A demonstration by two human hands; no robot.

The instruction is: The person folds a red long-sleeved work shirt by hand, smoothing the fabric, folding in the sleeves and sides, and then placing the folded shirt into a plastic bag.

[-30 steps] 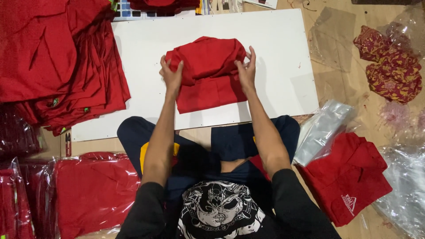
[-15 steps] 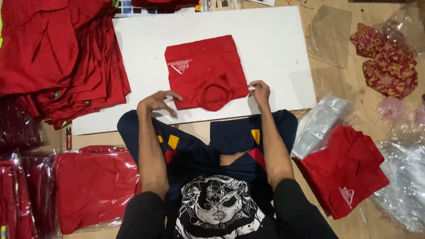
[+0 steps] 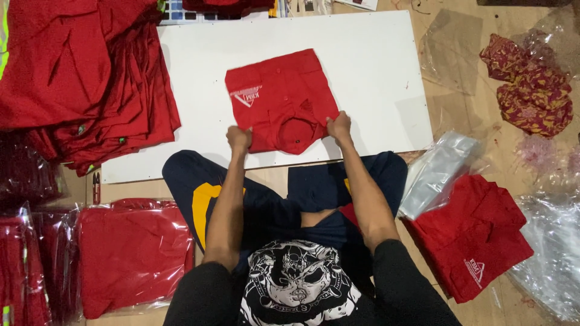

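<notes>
As both pinch near corners, L hand (image 3: 239, 138) & R hand (image 3: 339, 125) closed on folded red shirt (image 3: 281, 99): soft, light, prob. floppy.

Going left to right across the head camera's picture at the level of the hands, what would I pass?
Pile of red shirts → left hand → folded red shirt on the white board → right hand → patterned red cloth.

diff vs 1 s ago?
The folded red shirt was laid flat on the white board. Both hands came down from its sides: left hand and right hand now grip its near corners. Piles and bagged shirts unchanged.
</notes>
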